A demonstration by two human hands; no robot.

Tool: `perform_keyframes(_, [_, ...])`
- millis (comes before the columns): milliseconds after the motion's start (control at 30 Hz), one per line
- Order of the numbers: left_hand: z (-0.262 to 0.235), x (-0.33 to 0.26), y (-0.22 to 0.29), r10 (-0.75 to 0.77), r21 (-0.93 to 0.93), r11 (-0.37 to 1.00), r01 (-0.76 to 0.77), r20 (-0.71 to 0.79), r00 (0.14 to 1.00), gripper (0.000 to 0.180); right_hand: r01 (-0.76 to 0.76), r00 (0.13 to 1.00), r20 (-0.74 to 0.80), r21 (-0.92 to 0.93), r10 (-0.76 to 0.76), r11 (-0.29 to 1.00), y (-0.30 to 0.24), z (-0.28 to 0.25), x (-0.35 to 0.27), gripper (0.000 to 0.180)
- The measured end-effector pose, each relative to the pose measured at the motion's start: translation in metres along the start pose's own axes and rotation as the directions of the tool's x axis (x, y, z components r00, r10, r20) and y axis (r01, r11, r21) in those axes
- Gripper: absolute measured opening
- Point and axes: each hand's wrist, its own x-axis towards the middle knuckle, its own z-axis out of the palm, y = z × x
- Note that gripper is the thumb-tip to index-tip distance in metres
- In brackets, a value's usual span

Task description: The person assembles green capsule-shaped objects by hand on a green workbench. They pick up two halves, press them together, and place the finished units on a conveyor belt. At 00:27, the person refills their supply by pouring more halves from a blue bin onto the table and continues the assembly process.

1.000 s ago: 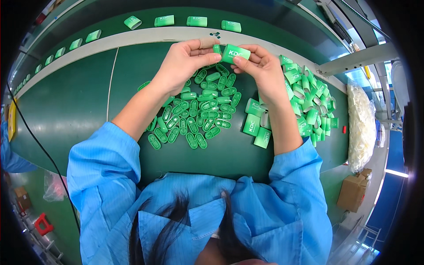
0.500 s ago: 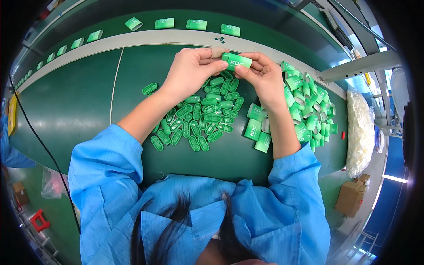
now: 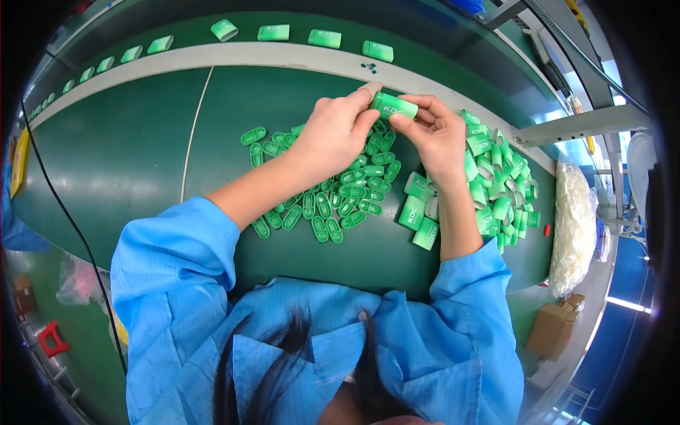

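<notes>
A green, flattened tube-shaped casing [image 3: 397,106] with pale lettering is held up between my two hands over the far side of the table. My right hand [image 3: 440,142] grips its right end, thumb in front and fingers behind. At the left end, a darker green edge shows, and the thumb and forefinger of my left hand [image 3: 334,133] close on it. Whether a separate cap sits in that end is hard to make out. Below my left hand lie many oval green end caps [image 3: 352,191], partly hidden by my forearm. Beside my right forearm is a heap of green casings [image 3: 501,207].
Beyond a pale rail [image 3: 297,58], several green casings [image 3: 324,38] stand in a row on a green strip. A clear bag of whitish pieces [image 3: 572,227] lies at the right edge. A black cable [image 3: 71,234] hangs at left; a metal bracket [image 3: 581,126] juts in at right.
Both hands and the casing have shifted slightly right and nearer within the picture. My left hand has turned more over the casing's left end. The whole view has also shifted a little.
</notes>
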Motion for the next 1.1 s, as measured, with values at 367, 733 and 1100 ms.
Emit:
perform_keyframes(367, [-0.008,0.013,-0.013,0.166,0.104,0.981,-0.163,-0.024,0.986,0.042,0.131,0.99,-0.018,-0.216,-0.138,0.968,-0.009,0.008,0.022,0.025])
perform_keyframes(733, [-0.048,0.016,-0.005,-0.102,0.622,0.782,-0.025,0.167,0.981,0.017,-0.16,0.96,-0.279,-0.607,-0.02,0.779,0.019,-0.057,0.114,0.041])
perform_keyframes(1100, [-0.029,0.016,-0.032,0.268,0.555,0.795,-0.245,0.041,0.963,0.019,0.262,0.961,0.276,-0.921,0.009,0.287,-0.03,-0.093,-0.024,0.037])
